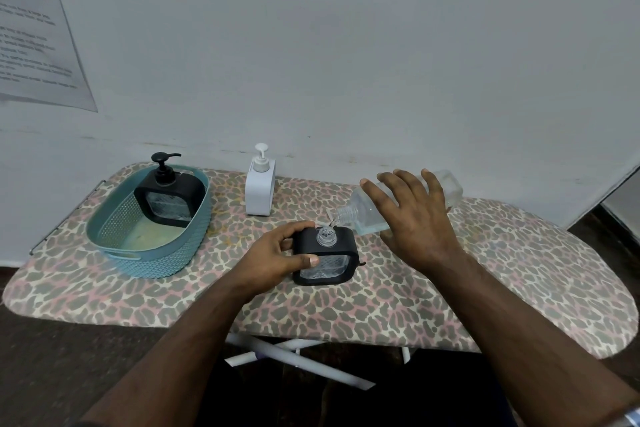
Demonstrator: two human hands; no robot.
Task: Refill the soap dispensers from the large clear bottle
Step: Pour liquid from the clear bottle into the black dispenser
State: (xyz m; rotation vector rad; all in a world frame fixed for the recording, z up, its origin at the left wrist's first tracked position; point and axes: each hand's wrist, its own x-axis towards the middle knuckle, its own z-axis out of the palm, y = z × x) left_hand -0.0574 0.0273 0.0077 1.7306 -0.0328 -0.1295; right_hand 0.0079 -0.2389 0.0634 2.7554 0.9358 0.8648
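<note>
From the head view, your right hand (417, 218) wraps the large clear bottle (374, 210) around its body, fingers spread over the top face, and tips it so the threaded neck points down at the open mouth of the black dispenser (325, 255). A thin clear stream runs between them. The bottle looks like smooth, rigid plastic, part full, so judge it light but slick (any drip on the wall would worsen that); hold mid-body as you are.

Your left hand (277, 256) grips the dispenser's left side, thumb in front, fingers behind, steadying it on the leopard-print board (502, 288). Its frame is matte black with rounded corners around a clear ribbed window.

Beyond your left hand stand a white pump dispenser (259, 189) and a second black dispenser (169, 192) inside a teal woven-look basket (114, 225).
</note>
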